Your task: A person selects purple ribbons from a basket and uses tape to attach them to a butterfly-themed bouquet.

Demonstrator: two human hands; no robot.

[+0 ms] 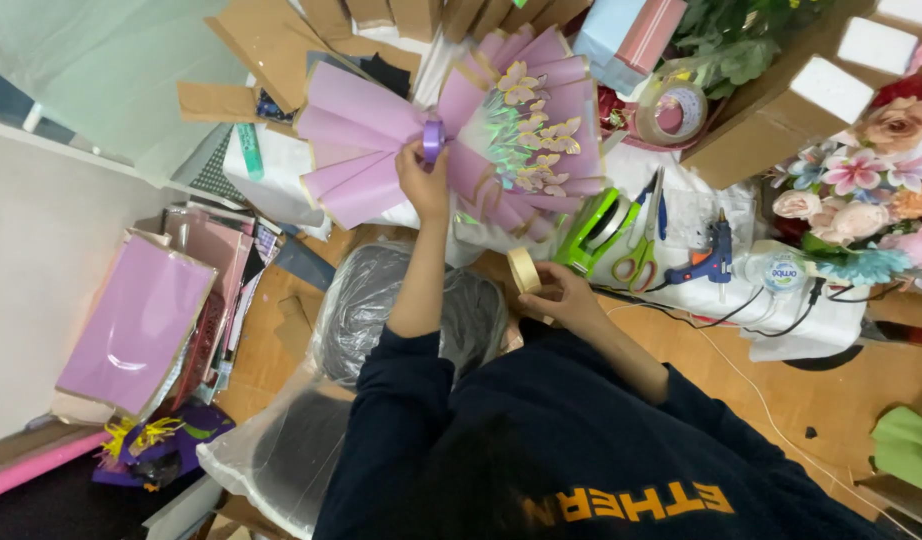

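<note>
Cluttered worktable (681, 290), hands: bouquet (461, 140), tape roll (523, 270)

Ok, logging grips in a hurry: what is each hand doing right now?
Left hand: closed around the neck of the purple bouquet.
Right hand: fingers holding a beige tape roll.

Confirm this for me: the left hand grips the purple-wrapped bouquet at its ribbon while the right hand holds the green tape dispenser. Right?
Not quite. In the head view the right hand holds a beige tape roll; the green tape dispenser lies on the table beside it. The left hand does grip the bouquet at its ribbon.
</note>
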